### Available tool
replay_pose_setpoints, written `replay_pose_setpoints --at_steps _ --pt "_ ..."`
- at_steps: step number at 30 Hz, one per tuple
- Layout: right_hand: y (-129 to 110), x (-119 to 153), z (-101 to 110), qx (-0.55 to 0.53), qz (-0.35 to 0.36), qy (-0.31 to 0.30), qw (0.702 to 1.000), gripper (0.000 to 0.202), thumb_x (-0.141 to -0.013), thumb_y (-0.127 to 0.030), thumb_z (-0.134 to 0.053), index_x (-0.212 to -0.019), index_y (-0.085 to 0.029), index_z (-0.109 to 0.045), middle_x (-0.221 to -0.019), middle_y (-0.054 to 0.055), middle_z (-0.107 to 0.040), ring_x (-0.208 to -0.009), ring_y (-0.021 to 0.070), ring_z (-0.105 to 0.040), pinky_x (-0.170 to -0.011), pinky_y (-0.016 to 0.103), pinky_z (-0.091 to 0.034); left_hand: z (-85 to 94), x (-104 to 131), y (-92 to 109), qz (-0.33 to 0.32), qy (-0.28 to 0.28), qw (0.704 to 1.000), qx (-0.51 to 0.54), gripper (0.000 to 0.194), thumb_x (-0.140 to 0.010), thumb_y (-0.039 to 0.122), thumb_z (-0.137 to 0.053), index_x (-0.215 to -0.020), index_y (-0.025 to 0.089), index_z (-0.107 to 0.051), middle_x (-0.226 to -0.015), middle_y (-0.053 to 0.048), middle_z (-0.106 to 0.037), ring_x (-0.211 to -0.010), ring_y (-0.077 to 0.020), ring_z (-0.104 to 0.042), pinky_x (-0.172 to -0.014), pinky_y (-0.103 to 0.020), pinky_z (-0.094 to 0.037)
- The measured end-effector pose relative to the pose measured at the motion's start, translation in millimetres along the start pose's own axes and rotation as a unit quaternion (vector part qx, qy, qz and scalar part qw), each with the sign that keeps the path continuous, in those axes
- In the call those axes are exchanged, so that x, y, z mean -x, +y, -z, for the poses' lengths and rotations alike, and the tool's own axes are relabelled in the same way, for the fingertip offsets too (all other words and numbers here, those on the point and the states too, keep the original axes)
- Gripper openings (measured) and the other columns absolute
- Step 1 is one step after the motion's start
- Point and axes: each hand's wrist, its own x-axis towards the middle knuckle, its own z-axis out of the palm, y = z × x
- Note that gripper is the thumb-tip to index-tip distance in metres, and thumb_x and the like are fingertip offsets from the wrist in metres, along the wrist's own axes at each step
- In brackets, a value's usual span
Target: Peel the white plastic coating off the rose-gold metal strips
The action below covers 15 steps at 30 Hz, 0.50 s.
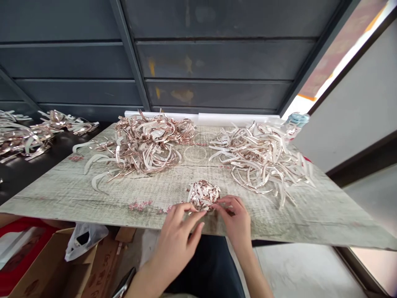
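A small round bundle of crinkled rose-gold and white foil strips point(204, 193) rests on the tabletop in front of me. My left hand point(181, 229) is at its lower left, fingers bent and apart, the fingertips touching its near edge. At the lower right of the bundle, my right hand point(235, 215) pinches its edge between thumb and fingers. Just what lies between those fingertips is partly hidden. Beyond my hands, a loose heap of curled rose-gold and white strips point(145, 145) lies on the left, and a paler heap of strips point(263, 155) on the right.
White rolls point(238, 119) lie along the table's point(102, 207) back edge, against dark wall panels point(214, 62). A clear bag with something blue point(297, 120) stands at the back right. More strips point(31, 136) lie on a black surface at left. Below are a cardboard box point(58, 265) and plastic bag point(85, 240).
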Motion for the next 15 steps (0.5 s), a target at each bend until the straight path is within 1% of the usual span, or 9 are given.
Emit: replay_pose_setpoints --at_steps 2,4,5,7,9,10,12,14,15 --pt "2 -7 -2 -0.013 -0.014 -0.008 1.000 0.024 -0.080 -0.043 -0.077 -0.082 -0.020 -0.076 -0.089 0.011 -0.078 -0.078 0.0264 -0.073 -0.072 0.038 -0.059 5.3 0 -18 0.031 0.011 0.999 0.016 0.020 -0.098 0.021 -0.055 -0.114 0.027 -0.067 -0.106 -0.007 -0.066 -0.101 -0.0259 -0.065 -0.087 -0.043 -0.056" --pt "3 -14 1 -0.032 -0.019 -0.036 0.999 0.030 -0.079 -0.049 -0.076 -0.080 -0.019 -0.076 -0.086 0.010 -0.079 -0.079 0.0268 -0.075 -0.074 0.038 -0.061 6.1 -1 -35 0.076 0.016 0.997 0.014 0.011 -0.097 0.025 -0.060 -0.107 0.025 -0.065 -0.104 -0.006 -0.069 -0.100 -0.0263 -0.066 -0.085 -0.041 -0.056" --pt "3 -17 4 -0.039 -0.018 -0.056 0.997 0.031 -0.078 -0.050 -0.076 -0.079 -0.019 -0.077 -0.086 0.010 -0.080 -0.080 0.0272 -0.076 -0.075 0.038 -0.062 5.2 -1 -41 0.096 0.015 0.995 0.012 0.011 -0.095 0.028 -0.064 -0.105 0.024 -0.064 -0.103 -0.005 -0.070 -0.100 -0.0265 -0.067 -0.083 -0.041 -0.056" --pt "2 -23 14 -0.040 -0.015 -0.098 0.994 0.030 -0.076 -0.050 -0.078 -0.080 -0.020 -0.079 -0.087 0.009 -0.081 -0.082 0.0272 -0.077 -0.075 0.036 -0.062 1.6 0 -50 0.120 0.009 0.993 0.010 0.017 -0.092 0.032 -0.069 -0.105 0.024 -0.062 -0.102 -0.004 -0.071 -0.098 -0.0266 -0.068 -0.082 -0.040 -0.055" --pt "0 -27 25 -0.022 -0.011 -0.115 0.993 0.029 -0.077 -0.049 -0.078 -0.084 -0.021 -0.081 -0.085 0.007 -0.081 -0.081 0.0264 -0.077 -0.073 0.035 -0.061 -2.9 2 -54 0.129 0.004 0.992 0.013 0.018 -0.091 0.034 -0.070 -0.104 0.025 -0.062 -0.102 -0.004 -0.072 -0.096 -0.0259 -0.070 -0.080 -0.038 -0.055" --pt "-2 -28 29 -0.006 -0.009 -0.104 0.995 0.029 -0.080 -0.049 -0.076 -0.086 -0.021 -0.080 -0.084 0.007 -0.080 -0.079 0.0259 -0.075 -0.072 0.036 -0.060 -5.0 2 -54 0.132 0.005 0.991 0.015 0.018 -0.092 0.035 -0.069 -0.105 0.025 -0.062 -0.102 -0.003 -0.072 -0.094 -0.0256 -0.070 -0.078 -0.038 -0.055" --pt "-8 -27 34 0.032 0.001 -0.047 0.998 0.031 -0.088 -0.050 -0.068 -0.086 -0.020 -0.077 -0.083 0.008 -0.077 -0.076 0.0252 -0.071 -0.072 0.038 -0.057 -8.7 1 -56 0.139 0.012 0.990 0.018 0.018 -0.094 0.038 -0.065 -0.108 0.025 -0.062 -0.102 -0.004 -0.072 -0.093 -0.0254 -0.070 -0.077 -0.037 -0.055" --pt "-18 -23 32 0.060 0.026 0.007 0.998 0.032 -0.092 -0.050 -0.063 -0.087 -0.020 -0.073 -0.085 0.009 -0.073 -0.080 0.0258 -0.066 -0.078 0.042 -0.055 -11.7 -1 -58 0.139 0.018 0.990 0.029 0.019 -0.097 0.040 -0.061 -0.107 0.025 -0.061 -0.102 -0.004 -0.070 -0.093 -0.0250 -0.068 -0.076 -0.036 -0.056" --pt "-23 -20 28 0.068 0.049 0.014 0.996 0.029 -0.092 -0.049 -0.064 -0.089 -0.021 -0.073 -0.090 0.009 -0.072 -0.087 0.0270 -0.065 -0.083 0.044 -0.053 -13.1 -3 -60 0.133 0.021 0.990 0.034 0.019 -0.097 0.041 -0.060 -0.107 0.024 -0.061 -0.104 -0.005 -0.068 -0.095 -0.0250 -0.068 -0.077 -0.036 -0.056"
